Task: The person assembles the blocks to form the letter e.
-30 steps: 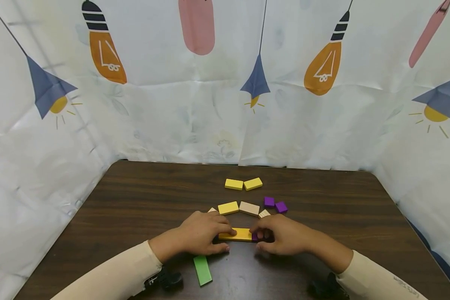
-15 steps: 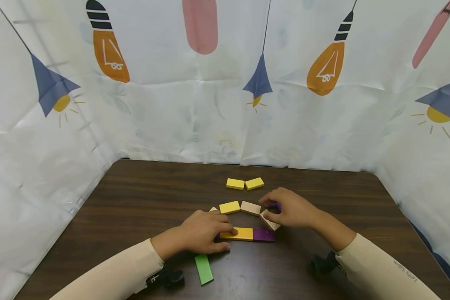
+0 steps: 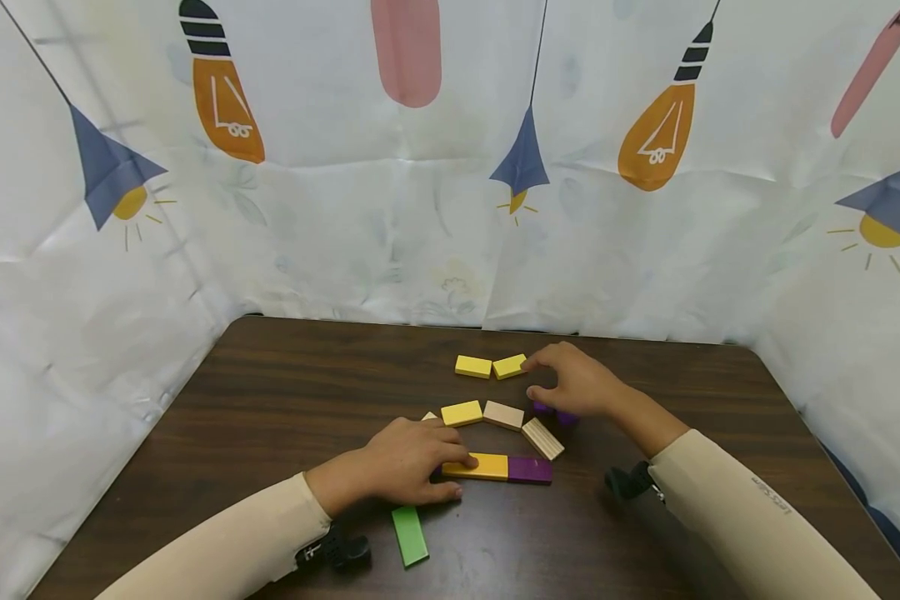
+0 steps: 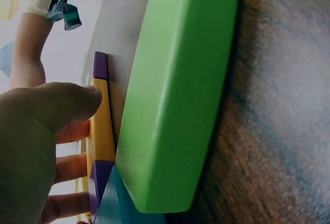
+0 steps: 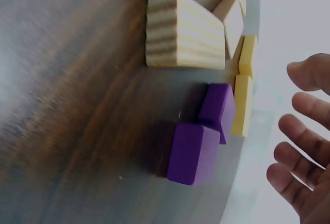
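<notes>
My left hand (image 3: 405, 464) rests with its fingers on an orange block (image 3: 489, 467), which lies end to end with a purple block (image 3: 529, 471). In the left wrist view, another purple block (image 4: 99, 182) continues this row beyond the orange one, beside a teal block (image 4: 109, 203). My right hand (image 3: 579, 382) hovers at the back with nothing in its grasp, thumb and fingers apart in the right wrist view. Its index fingertip is right by the right-hand yellow block (image 3: 509, 367) of the far pair. Beneath this hand are two small purple blocks (image 5: 193, 154), partly hidden in the head view.
Behind the row, an arc holds a yellow block (image 3: 462, 413), a plain wooden block (image 3: 503, 415) and a striped wooden block (image 3: 543, 439). A green block (image 3: 410, 537) lies in front of my left hand. The second far yellow block (image 3: 473, 367) sits alongside its pair. White printed cloth (image 3: 390, 242) hangs behind the table.
My right hand has let go of the purple block at the row's end, passed over the striped block, and moved back to the far yellow blocks. My left hand stays on the orange block.
</notes>
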The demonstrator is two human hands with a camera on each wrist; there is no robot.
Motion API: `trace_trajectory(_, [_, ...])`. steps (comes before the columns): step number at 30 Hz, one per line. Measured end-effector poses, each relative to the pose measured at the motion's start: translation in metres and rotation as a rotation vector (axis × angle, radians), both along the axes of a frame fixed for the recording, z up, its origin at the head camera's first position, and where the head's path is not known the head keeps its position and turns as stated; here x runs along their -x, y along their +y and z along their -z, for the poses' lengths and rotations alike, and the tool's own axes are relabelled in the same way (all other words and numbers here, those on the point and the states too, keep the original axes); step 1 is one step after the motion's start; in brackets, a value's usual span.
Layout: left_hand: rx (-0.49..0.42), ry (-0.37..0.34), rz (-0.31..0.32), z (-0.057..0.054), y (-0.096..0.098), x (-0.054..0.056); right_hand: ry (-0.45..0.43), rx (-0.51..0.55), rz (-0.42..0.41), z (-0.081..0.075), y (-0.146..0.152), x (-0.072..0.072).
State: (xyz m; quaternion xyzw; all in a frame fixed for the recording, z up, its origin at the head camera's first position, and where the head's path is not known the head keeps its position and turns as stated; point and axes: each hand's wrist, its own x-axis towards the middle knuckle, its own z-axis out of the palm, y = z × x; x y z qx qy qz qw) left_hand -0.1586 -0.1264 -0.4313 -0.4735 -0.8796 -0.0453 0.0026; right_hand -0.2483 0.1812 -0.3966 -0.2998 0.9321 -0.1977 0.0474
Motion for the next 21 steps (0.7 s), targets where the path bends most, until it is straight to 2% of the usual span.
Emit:
trace_trajectory(11, [0.006, -0.019, -0.005, -0.002, 0.000, 0.000, -0.035, -0.036, 0.006, 0.003, -0.007, 0.027])
trace_trajectory(21, [0.010, -0.036, -0.008, -0.003, 0.001, 0.001, -0.070, -0.065, 0.016, 0.010, -0.014, 0.038])
